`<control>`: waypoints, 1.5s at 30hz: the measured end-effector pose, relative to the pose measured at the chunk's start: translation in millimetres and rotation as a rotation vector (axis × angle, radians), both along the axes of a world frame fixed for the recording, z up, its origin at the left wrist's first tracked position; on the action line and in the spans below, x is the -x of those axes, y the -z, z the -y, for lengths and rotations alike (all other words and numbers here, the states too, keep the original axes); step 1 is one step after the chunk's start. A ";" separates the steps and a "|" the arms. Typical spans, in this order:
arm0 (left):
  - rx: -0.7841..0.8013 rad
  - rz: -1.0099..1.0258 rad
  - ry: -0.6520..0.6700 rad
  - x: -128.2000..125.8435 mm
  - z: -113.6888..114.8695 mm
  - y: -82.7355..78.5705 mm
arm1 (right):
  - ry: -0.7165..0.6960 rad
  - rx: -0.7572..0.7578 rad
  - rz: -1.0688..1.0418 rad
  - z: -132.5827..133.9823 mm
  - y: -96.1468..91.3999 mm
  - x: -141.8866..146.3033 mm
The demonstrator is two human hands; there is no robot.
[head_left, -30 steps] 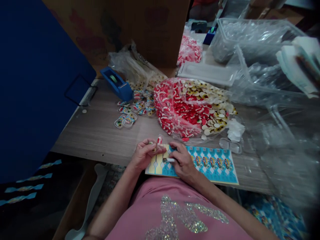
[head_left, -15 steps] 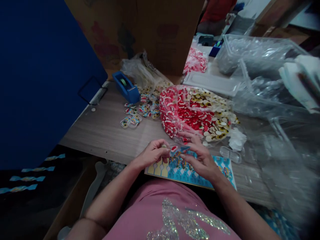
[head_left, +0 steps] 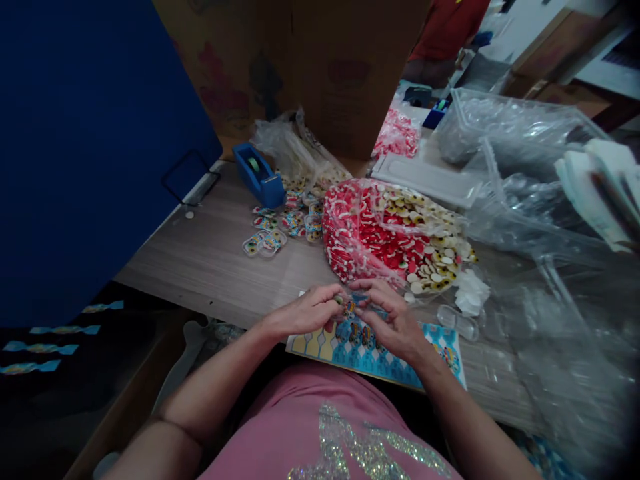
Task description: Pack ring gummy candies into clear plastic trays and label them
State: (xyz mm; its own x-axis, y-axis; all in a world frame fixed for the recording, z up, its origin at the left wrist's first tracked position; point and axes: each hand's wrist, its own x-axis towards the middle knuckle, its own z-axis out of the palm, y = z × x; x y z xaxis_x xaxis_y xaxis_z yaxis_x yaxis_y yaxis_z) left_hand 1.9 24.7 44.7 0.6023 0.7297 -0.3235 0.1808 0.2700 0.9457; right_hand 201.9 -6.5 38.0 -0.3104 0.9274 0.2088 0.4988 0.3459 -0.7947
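My left hand (head_left: 315,310) is closed, its thumb and fingers pinching a small clear plastic case (head_left: 350,309) with a colourful sticker on it. A small round pale piece (head_left: 339,300) shows at those fingertips. On the other side, my right hand (head_left: 393,320) curls with thumb and fingers at the same case; its exact hold is partly hidden. Beneath both hands lies a blue and yellow sticker sheet (head_left: 373,365), partly peeled on the left. Just beyond them is an open clear bag (head_left: 343,260) of red-and-white and cream round pieces.
Several stickered clear cases (head_left: 270,243) lie left of the bag, near a blue tape dispenser (head_left: 260,177). An unstickered clear case (head_left: 457,322) and white crumpled material (head_left: 471,292) are at right. Clear bins (head_left: 525,107) stand behind, a cardboard box (head_left: 340,80) at the back. A person (head_left: 445,33) stands beyond.
The hands have come closer together around the small case, which has turned so its colourful sticker shows instead of the red piece. The whole view has shifted slightly.
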 end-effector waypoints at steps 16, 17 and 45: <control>-0.001 0.019 -0.023 1.8 5.8 10.2 | 0.064 -0.091 0.153 7.6 16.8 5.0; 0.004 0.012 -0.019 1.6 6.3 10.9 | 0.073 -0.093 0.158 8.4 17.6 5.6; -0.369 -0.148 -0.135 -13.2 30.3 16.0 | 0.298 -0.484 0.007 26.6 22.0 16.7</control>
